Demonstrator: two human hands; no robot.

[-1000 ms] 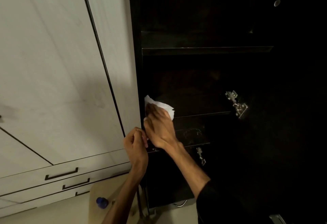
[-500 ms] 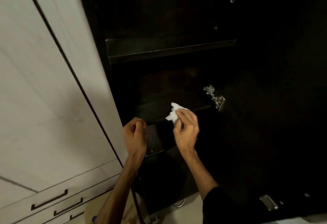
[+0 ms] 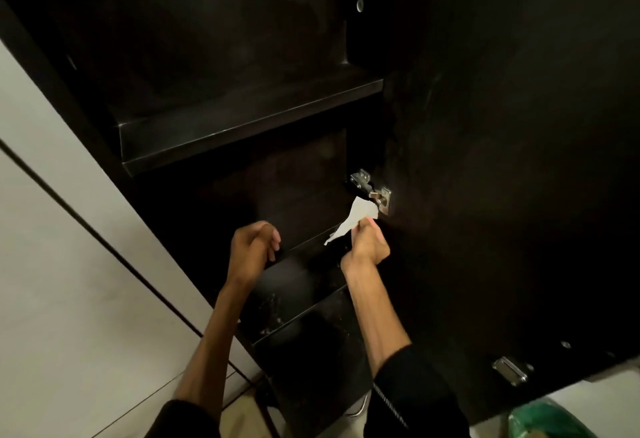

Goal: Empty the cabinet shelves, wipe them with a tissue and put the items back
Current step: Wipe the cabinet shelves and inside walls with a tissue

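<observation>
**Fingers pinch tissue at the hinge**

Fingers (image 3: 367,229) of the right hand (image 3: 365,245) curl round a white tissue (image 3: 353,217), which sticks up just below the metal hinge (image 3: 372,191). The left hand (image 3: 254,247), loosely curled, holds nothing, beside the dark cabinet shelf (image 3: 304,264).

Home interior, dark cabinet (image 3: 242,115), white drawers (image 3: 69,264)
</observation>
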